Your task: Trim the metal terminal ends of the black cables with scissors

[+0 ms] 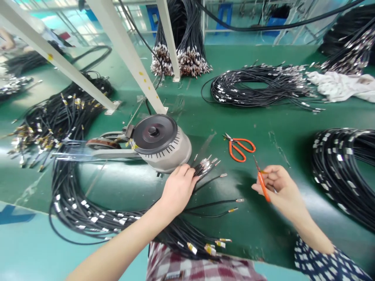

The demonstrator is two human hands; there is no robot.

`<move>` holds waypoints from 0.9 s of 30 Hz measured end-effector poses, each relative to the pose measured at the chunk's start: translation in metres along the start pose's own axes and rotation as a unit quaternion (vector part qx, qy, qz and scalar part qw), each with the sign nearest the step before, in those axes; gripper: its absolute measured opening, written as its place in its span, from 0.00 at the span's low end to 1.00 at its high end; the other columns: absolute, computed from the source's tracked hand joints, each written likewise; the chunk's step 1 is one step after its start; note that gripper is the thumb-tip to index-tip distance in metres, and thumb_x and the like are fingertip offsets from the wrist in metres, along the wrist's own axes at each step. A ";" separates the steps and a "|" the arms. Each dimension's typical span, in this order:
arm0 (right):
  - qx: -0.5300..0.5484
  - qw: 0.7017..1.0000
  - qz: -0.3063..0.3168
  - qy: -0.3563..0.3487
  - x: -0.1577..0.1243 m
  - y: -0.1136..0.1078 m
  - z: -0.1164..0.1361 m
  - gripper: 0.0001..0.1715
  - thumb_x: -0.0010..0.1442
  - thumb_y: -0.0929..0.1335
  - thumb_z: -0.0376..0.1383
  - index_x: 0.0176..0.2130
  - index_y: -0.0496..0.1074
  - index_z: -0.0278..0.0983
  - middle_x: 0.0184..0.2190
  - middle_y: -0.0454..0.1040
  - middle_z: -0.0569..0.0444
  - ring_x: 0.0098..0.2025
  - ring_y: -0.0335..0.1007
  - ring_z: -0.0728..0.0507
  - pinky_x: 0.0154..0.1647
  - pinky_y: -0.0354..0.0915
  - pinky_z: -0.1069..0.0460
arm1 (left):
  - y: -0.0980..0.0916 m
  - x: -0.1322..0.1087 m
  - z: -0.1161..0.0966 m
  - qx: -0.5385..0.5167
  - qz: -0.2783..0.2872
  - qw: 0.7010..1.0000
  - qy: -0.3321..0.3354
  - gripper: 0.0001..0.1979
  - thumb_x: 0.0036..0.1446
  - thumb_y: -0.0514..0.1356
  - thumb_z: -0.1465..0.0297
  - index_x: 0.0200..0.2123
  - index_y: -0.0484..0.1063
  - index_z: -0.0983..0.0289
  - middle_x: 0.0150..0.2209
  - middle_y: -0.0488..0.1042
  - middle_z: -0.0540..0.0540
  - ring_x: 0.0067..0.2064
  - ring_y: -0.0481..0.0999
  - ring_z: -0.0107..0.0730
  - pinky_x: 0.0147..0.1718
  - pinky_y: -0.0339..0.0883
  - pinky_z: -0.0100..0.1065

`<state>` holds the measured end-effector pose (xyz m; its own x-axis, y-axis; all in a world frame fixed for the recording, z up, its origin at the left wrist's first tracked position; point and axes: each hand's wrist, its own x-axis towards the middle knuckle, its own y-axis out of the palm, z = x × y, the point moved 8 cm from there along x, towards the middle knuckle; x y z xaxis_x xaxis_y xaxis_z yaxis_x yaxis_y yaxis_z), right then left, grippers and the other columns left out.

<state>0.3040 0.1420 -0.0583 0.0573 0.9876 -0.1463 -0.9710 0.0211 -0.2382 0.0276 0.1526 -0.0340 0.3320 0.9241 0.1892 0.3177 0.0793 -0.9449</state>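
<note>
My left hand (179,189) is closed around a bunch of black cables (206,167), whose metal-tipped ends stick out past the fingers. Beside and below it, several loose cable ends (225,201) with silver or yellow tips lie on the green table. Off to the right, my right hand (281,189) grips orange-handled scissors (263,187), seen nearly edge-on with the pointed tip upward. Between the hands and farther back lies another pair of orange-handled scissors (240,148), its loops spread. The cables' middle part is hidden under my left forearm.
A grey tape dispenser with a round black top (155,132) stands just beyond my left hand. White posts (129,54) rise behind it. Coiled black cables (252,88) lie at the back, another coil (342,168) at right, beside a white cloth (341,86). A person's hand (6,39) shows far left.
</note>
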 end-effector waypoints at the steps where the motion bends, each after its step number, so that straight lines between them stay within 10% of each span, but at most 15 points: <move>1: 0.007 1.000 0.004 0.001 0.001 0.002 -0.002 0.33 0.43 0.81 0.45 0.40 0.61 0.44 0.28 0.74 0.59 0.28 0.70 0.47 0.29 0.68 0.53 | 0.000 -0.001 0.006 -0.015 0.000 1.000 -0.008 0.03 0.63 0.59 0.72 0.36 0.73 0.65 0.39 0.74 0.58 0.41 0.76 0.42 0.43 0.74 0.42; 27: 0.029 0.998 0.051 0.009 0.004 0.016 -0.017 0.32 0.47 0.80 0.45 0.41 0.60 0.44 0.28 0.73 0.60 0.27 0.66 0.49 0.28 0.64 0.55 | -0.001 0.004 0.015 -0.242 -0.014 0.966 -0.092 0.15 0.58 0.55 0.80 0.46 0.72 0.64 0.32 0.68 0.51 0.31 0.70 0.28 0.34 0.69 0.31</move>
<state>0.2928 0.1438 -0.0791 -0.0381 0.9823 -0.1833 -0.9839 -0.0689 -0.1646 0.0153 0.1618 -0.0362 0.1679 0.9785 0.1194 0.7169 -0.0380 -0.6961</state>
